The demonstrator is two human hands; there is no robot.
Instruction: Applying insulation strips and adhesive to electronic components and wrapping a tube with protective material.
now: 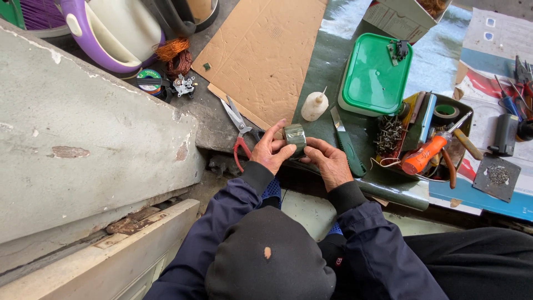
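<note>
A small grey-green roll of tape (295,135) sits between both of my hands, just above my lap. My left hand (270,151) grips its left side with thumb and fingers. My right hand (327,159) pinches its right side and lower edge. Red-handled scissors (239,133) lie just left of my left hand. A green-handled knife (345,142) lies right of the roll, and a small white squeeze bottle (314,105) stands just beyond it.
A flat cardboard sheet (266,50), a green plastic lid (376,74) and a tray of tools (433,139) with an orange screwdriver (425,154) lie ahead. A concrete ledge (83,133) fills the left. Copper wire (173,55) and a purple-rimmed appliance (114,30) sit far left.
</note>
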